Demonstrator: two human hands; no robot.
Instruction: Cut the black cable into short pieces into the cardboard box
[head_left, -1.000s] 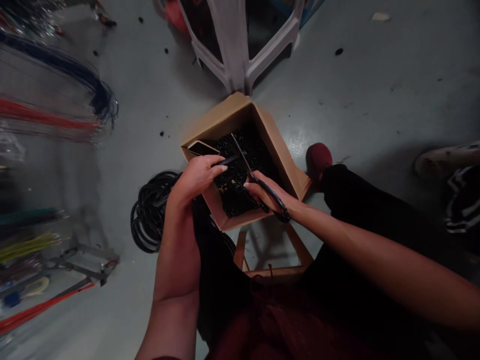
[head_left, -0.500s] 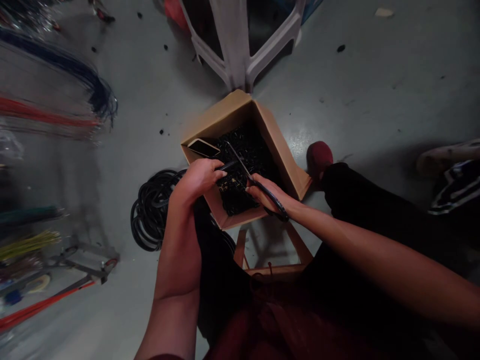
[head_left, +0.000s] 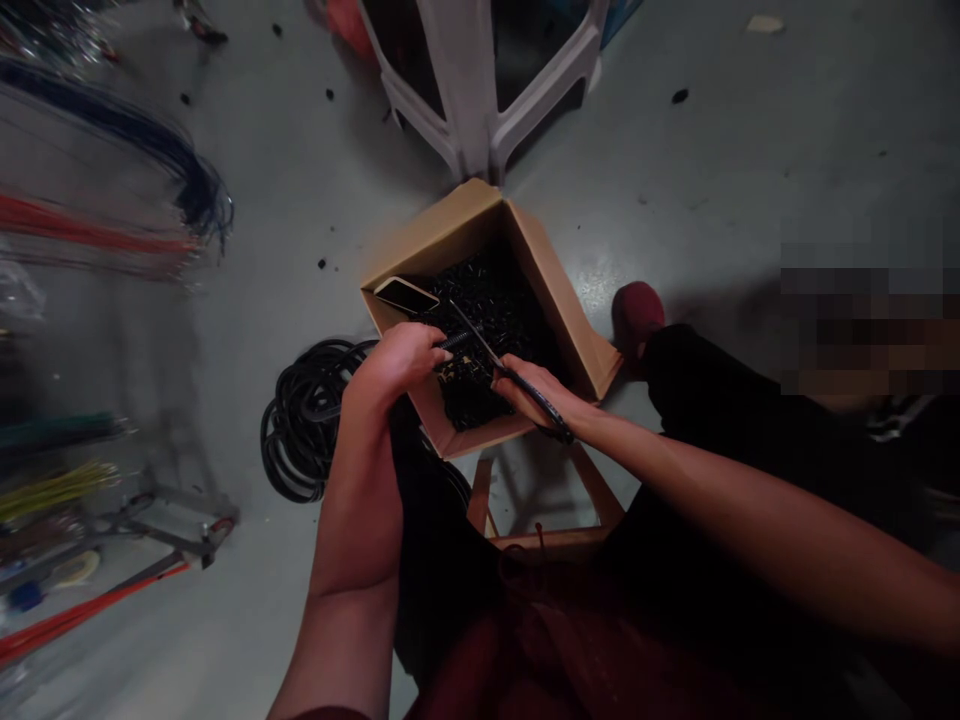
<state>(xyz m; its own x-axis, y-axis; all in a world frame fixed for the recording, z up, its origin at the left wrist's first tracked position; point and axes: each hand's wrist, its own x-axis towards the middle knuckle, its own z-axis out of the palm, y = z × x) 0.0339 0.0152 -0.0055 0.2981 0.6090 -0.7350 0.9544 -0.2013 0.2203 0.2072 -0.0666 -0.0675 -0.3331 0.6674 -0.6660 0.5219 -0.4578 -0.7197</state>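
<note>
1. Head view: a short visible stretch of black ribbed tube [head_left: 454, 340] is gripped by the left hand [head_left: 401, 352], whose thumb and fingers are closed around it with little gap.
2. Black-handled scissors [head_left: 478, 337] are held by the right hand [head_left: 529, 385]. The fingers are curled in around the handles, and the blades are pointed up and leftward, past the left fingertips. The blades appear close together.
3. The tube is placed between the two hands, its far end directed from the left fingers toward the blades. Whether the tube is touched by them cannot be told.
4. Both hands are held over the near half of an open cardboard box [head_left: 559, 305], which is set at an angle beneath them.
5. Many small black pieces [head_left: 487, 275] are heaped in the box, below and beyond both hands.
6. A flat, dark, pale-edged object [head_left: 407, 295] is leaned in the box's left corner, just beyond the left hand.
7. Loops of black tubing [head_left: 296, 430] are piled on the floor [head_left: 712, 200] to the left of the left hand, partly covered by the left forearm.
8. A pale plastic leg frame [head_left: 471, 95] is seen beyond the box, ahead of both hands. A wooden frame [head_left: 551, 542] is seen on the near side of the right hand.
9. A red shoe [head_left: 637, 308] is planted to the right of the right hand, near the box's corner.
10. Bundles of blue strands [head_left: 112, 115] and red strands [head_left: 90, 230] are laid well apart from the left hand, on its left; they are blurred.
</note>
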